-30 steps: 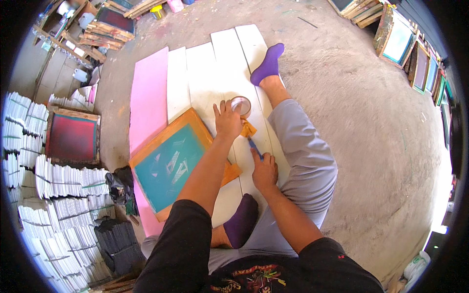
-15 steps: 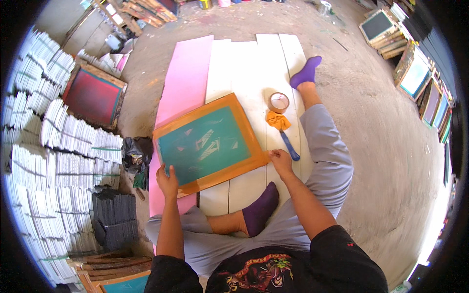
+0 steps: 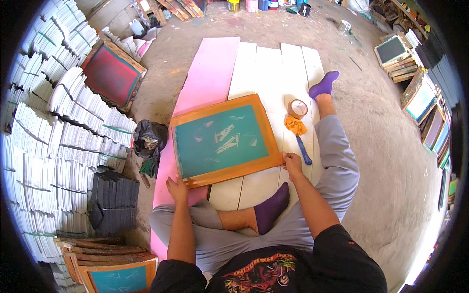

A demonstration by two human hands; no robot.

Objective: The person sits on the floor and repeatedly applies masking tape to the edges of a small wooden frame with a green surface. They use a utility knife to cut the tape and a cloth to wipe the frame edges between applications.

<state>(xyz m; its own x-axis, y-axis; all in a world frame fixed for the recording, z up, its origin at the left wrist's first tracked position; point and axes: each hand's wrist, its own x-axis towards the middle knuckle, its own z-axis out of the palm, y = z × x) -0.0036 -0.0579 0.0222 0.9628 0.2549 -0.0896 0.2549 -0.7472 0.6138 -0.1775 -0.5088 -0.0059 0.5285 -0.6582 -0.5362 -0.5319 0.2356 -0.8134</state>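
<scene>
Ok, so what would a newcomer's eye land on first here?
Probably the teal framed screen, lying across the pink board and white boards, with the left hand and right hand at its near corners. Next, the bright purple sock to its upper right. Then the many white stacks crowding the left side.

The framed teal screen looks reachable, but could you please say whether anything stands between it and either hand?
Nothing visible does: the left hand is at the near left corner of the framed teal screen, the right hand at its near right corner. The tape roll, orange cloth and blue handle lie to its right.
</scene>
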